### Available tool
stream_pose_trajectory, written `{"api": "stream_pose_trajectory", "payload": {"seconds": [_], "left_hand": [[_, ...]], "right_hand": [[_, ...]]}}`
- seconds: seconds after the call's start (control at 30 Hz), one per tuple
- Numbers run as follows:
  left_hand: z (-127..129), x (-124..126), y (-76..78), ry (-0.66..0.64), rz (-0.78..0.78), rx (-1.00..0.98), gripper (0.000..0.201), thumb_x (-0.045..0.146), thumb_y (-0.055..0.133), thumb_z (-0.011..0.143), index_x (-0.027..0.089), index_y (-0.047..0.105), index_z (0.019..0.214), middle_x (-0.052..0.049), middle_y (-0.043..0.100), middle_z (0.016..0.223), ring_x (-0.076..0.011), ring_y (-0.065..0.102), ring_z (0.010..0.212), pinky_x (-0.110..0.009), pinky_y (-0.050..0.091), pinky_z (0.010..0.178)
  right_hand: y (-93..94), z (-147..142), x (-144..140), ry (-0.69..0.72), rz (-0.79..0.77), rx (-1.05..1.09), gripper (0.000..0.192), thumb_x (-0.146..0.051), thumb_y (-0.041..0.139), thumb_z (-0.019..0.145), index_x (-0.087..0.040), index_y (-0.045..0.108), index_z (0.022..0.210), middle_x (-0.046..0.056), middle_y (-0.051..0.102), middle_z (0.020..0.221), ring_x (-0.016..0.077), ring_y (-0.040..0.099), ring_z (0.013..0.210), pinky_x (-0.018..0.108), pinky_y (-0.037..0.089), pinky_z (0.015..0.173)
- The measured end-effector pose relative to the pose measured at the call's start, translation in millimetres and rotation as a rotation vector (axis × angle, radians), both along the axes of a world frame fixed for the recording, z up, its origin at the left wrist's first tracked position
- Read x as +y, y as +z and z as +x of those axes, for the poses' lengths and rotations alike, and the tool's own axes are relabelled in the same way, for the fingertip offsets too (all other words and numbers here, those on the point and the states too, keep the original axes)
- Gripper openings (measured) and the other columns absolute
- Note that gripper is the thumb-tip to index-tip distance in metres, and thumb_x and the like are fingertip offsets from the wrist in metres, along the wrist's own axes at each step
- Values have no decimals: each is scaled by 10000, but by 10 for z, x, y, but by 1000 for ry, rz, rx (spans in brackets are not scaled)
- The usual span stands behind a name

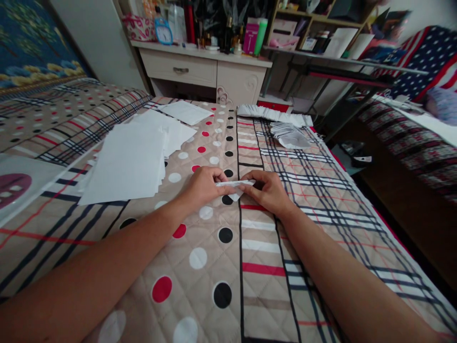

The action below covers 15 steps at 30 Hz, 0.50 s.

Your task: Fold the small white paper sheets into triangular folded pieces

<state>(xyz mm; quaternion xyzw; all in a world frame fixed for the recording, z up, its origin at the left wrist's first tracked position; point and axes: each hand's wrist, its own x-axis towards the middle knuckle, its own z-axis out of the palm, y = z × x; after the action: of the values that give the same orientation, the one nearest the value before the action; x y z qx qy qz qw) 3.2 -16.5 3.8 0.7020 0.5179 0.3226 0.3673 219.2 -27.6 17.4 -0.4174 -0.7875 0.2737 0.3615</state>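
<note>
Between my two hands, over the middle of the quilted bedspread (198, 281), is a small folded piece of white paper (235, 194). It makes a narrow strip along the top with a pointed flap hanging below. My left hand (205, 188) pinches its left end between thumb and fingers. The right end is pinched the same way by my right hand (266, 190). A stack of flat white paper sheets (124, 162) lies loosely piled to the left. Folded paper pieces stand in a long row (274, 114) at the far right, with a smaller fanned bunch (290, 135) in front.
Beyond the bed stands a white dresser (180, 66) crowded with bottles, a blue clock (163, 31) and a green tube (261, 37). A shelf and desk (342, 62) are at the back right. A plastic bag (24, 183) lies at the left edge.
</note>
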Motion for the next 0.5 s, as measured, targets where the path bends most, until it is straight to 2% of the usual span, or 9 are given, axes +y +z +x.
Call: {"api": "stream_pose_trajectory", "payload": {"seconds": [0.23,0.5], "left_hand": [[9,7,35,8,-37,-31,343,410,867,609,138,699,731,7,619,648,-74,491,565,-168,300,487],[20,-4,79,16,-47,-63,321,359,881,584,118,697,693,0,597,599,-61,452,520,-155,271,460]], "right_hand": [[6,-11,-8,-29,19,5,210,-342,681,863,-143,747,853,23,683,753,112,581,611,216,390,561],[13,-27,-29,3,71,1,280,-316,624,905,-129,685,706,10,604,596,104,535,547,226,377,565]]}}
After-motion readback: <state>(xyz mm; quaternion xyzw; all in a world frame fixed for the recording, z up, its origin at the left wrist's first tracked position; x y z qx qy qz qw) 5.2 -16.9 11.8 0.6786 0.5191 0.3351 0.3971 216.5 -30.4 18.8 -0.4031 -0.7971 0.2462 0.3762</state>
